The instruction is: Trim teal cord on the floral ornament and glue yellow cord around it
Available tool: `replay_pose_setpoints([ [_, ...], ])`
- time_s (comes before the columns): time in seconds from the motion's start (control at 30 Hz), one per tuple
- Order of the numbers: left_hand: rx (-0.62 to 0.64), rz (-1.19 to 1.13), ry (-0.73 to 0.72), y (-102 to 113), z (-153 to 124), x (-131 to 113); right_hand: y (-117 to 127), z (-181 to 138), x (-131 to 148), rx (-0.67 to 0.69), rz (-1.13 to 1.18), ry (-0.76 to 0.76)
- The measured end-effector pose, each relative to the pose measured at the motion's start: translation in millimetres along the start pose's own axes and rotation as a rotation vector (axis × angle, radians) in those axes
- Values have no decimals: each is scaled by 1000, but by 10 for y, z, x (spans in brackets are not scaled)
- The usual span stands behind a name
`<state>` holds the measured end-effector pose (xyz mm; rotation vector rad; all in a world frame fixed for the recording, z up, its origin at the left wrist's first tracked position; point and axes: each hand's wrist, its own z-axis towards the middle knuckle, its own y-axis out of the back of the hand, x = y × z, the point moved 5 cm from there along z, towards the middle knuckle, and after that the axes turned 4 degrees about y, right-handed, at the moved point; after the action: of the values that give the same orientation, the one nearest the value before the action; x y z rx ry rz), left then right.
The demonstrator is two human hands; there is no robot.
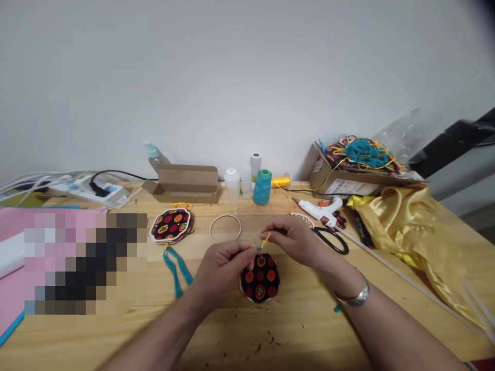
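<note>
A round, scalloped piece covered in black floral fabric [260, 278] lies on the table below my hands. My left hand [224, 265] is closed over its upper left edge, thumb and forefinger pinched near a bit of blue at its top. From that spot rises a short yellow cord [266, 240]. My right hand [296, 239] pinches the cord's upper part between thumb and fingertips. Exactly what lies between my left fingertips is partly hidden. Just beyond my hands rests a thin wooden ring [225, 229].
Left stands a stack of floral pieces [170, 226] with a teal tassel [176, 270]. Behind are an open cardboard box [188, 188], bottles [232, 184] and a teal thread cone [262, 187]. Right are a glue gun [319, 210], black-handled scissors [332, 241], gold cloth [410, 221] and a filled carton [344, 185].
</note>
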<state>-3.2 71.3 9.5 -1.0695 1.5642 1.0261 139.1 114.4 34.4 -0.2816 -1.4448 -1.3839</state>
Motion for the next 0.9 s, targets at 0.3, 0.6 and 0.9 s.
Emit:
replay_pose_setpoints([
  [0.3, -101, -214, 22, 107, 37, 80, -115, -17, -16, 19, 98, -77],
  [0.6, -343, 29, -2, 230, 34, 26, -182, -40, 98, -8, 46, 21],
  [0.9, -393, 78, -20, 223, 45, 13, -221, -113, 214, 18, -236, 187],
])
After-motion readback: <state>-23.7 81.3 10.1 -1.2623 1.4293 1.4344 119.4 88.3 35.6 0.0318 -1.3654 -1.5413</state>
